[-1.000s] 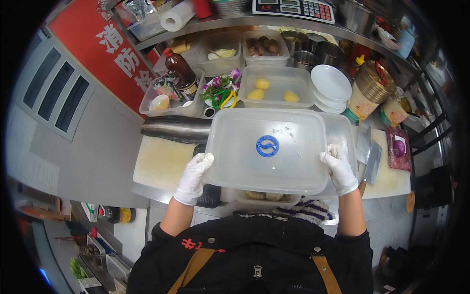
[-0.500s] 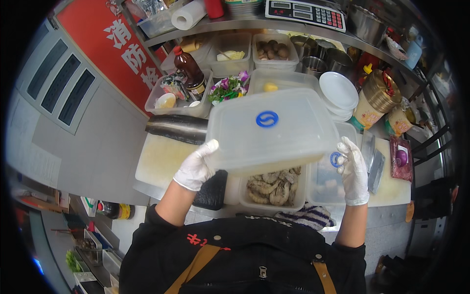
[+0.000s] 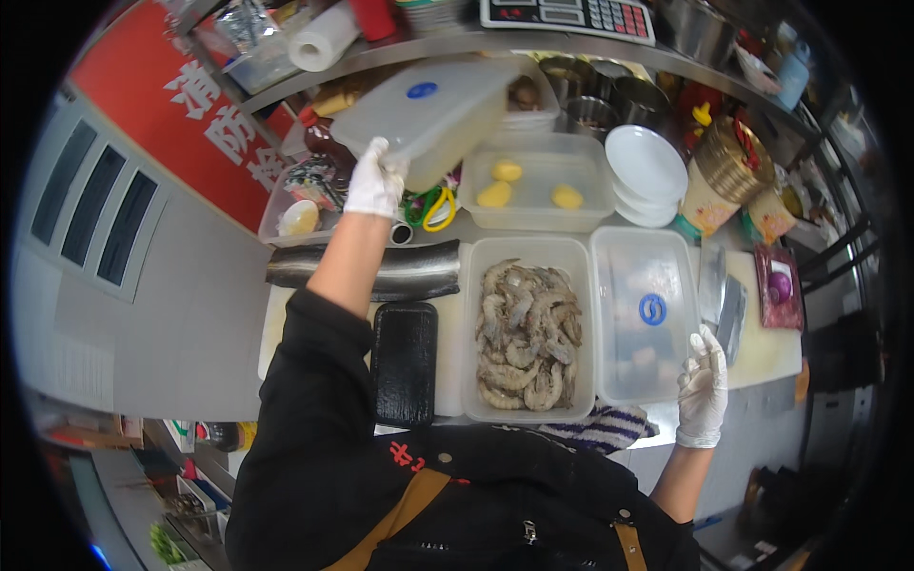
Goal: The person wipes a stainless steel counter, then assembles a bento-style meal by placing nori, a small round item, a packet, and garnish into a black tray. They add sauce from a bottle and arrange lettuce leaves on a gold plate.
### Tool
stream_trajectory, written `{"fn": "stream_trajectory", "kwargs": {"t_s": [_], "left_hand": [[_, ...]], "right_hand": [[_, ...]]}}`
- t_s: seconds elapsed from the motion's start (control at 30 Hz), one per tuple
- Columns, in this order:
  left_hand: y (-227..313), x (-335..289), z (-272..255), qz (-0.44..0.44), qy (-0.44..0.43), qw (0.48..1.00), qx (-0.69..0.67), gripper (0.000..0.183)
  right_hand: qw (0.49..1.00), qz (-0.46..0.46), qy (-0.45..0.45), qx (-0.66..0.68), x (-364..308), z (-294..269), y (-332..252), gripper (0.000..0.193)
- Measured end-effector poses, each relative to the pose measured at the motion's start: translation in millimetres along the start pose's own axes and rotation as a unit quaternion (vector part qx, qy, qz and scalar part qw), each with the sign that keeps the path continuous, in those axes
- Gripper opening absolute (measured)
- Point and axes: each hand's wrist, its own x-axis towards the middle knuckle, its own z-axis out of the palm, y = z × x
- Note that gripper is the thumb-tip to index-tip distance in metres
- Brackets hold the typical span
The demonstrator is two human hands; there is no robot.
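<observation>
A translucent plastic box with a lid and a blue emblem (image 3: 419, 91) is tilted in the air over the back of the worktop. My gloved left hand (image 3: 376, 181) is closed on its near edge. Lower down lies a translucent tub (image 3: 469, 314) of raw shrimp (image 3: 530, 333), uncovered. Beside it on the right stands a lidded box (image 3: 643, 285) with pale pieces dimly visible through it. My gloved right hand (image 3: 703, 390) is by that box's lower right corner, fingers loosely bent and apart, holding nothing. Whether its fingertips touch the box I cannot tell.
Left of the shrimp are a black tray (image 3: 405, 362) and a long dark fish piece (image 3: 419, 269). Behind are a tub with several potatoes (image 3: 505, 171), yellow-handled scissors (image 3: 440, 211) and stacked white plates (image 3: 647, 167). Knives (image 3: 731, 319) lie at right. A shelf (image 3: 428, 46) crosses above.
The lidded box has moved left and away from me in my left hand, uncovering the shrimp and potatoes. My right hand has moved slightly down and right, away from the raised box.
</observation>
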Motion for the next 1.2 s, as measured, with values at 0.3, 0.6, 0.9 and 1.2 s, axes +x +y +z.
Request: {"fn": "stream_trajectory", "kwargs": {"t_s": [0.3,0.6,0.9,1.2], "left_hand": [[-28,164,45,0.006,0.069,0.996,0.060,0.037],[-51,51,44,-0.153,-0.160,0.963,0.151,0.022],[-128,-222,-74,0.149,-0.222,0.719,0.642,0.072],[-148,-249,-107,0.066,-0.143,0.782,0.603,0.074]], "right_hand": [[0.994,-0.042,0.069,-0.068,-26,-17,-2,0.056],[0.649,-0.166,0.130,-0.731,28,-71,27,0.041],[0.716,0.011,0.068,-0.694,27,-99,3,0.029],[0.711,-0.045,0.023,-0.701,39,-122,7,0.030]]}}
